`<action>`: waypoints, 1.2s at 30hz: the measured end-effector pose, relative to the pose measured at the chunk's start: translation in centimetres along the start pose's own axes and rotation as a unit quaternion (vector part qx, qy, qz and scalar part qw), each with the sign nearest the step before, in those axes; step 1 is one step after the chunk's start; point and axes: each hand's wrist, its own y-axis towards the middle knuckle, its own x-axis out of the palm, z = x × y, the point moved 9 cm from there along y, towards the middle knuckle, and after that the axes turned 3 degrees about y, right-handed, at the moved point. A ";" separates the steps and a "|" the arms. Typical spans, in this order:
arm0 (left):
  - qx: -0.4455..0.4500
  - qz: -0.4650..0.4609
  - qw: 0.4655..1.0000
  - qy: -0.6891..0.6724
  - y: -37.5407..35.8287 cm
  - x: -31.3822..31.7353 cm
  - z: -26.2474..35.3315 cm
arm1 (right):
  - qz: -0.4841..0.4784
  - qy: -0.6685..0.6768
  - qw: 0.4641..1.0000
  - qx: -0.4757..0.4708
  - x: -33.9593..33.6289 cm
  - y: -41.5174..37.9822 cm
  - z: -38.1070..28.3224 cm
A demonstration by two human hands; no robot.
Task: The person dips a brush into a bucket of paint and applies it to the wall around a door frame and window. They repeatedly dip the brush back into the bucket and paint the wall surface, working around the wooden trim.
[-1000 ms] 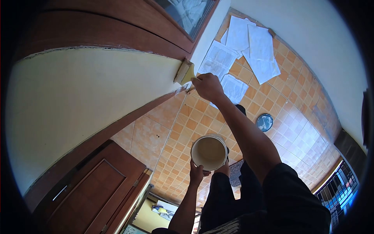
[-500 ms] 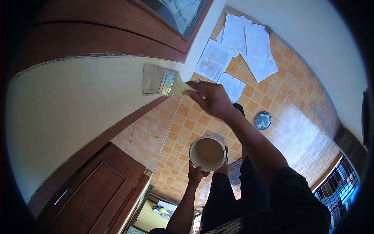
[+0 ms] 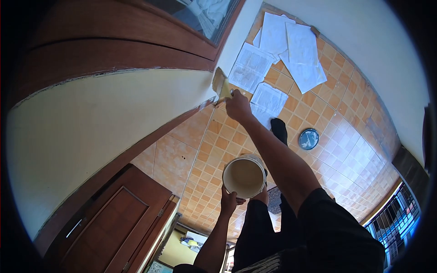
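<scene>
My right hand is closed on the pale handle of a wide paintbrush. The bristles are at the corner end of the cream wall, just below the brown window frame, and the brush is seen nearly edge-on. Lower down, my left hand grips the rim and side of a round bucket, whose open top faces me. Pale paint-like material coats the inside of the bucket; how deep it is I cannot tell.
Papers are spread over the orange tiled floor. A blue-grey round lid lies right of my foot. A brown wooden door is at lower left, a barred opening at lower right.
My right hand has moved the brush right and slightly up, from over the wall's face to its corner, and turned it edge-on. My left hand still holds the bucket in nearly the same place.
</scene>
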 end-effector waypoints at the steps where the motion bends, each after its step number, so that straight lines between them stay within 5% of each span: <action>1: 0.001 -0.004 1.000 -0.001 -0.1 0.1 0.4 | -0.019 0.035 0.999 0.024 0.7 -1.2 -1.8; 7: 0.014 -0.016 1.000 0.012 -0.5 0.7 1.0 | -0.056 0.120 0.989 -0.068 -4.4 -14.2 -14.2; 11: 0.004 -0.030 0.999 0.041 -1.3 1.1 1.2 | -0.074 0.131 0.970 -0.190 -6.8 -18.9 -14.1; 16: 0.011 -0.031 0.998 0.053 -1.4 0.7 0.7 | -0.005 0.133 0.990 0.051 -4.5 -11.1 -6.9; 22: -0.006 -0.017 0.998 0.053 -1.0 -0.6 -1.1 | -0.023 0.150 0.983 -0.102 -4.2 -15.2 -15.7; 25: -0.017 -0.025 0.999 0.031 -1.0 -1.2 -1.5 | -0.046 0.130 0.980 -0.142 -5.6 -17.6 -13.2; 29: -0.013 -0.026 0.998 0.054 -1.4 -2.1 -1.4 | -0.029 0.096 0.995 -0.008 -4.9 -12.4 -8.7; 32: -0.013 -0.015 0.999 0.045 -2.5 -2.9 -0.8 | -0.048 0.103 0.993 -0.039 -4.9 -11.4 -13.4; 36: -0.003 -0.028 0.999 0.025 -3.9 -3.3 0.6 | -0.095 0.134 0.973 -0.163 -13.2 -19.2 -25.6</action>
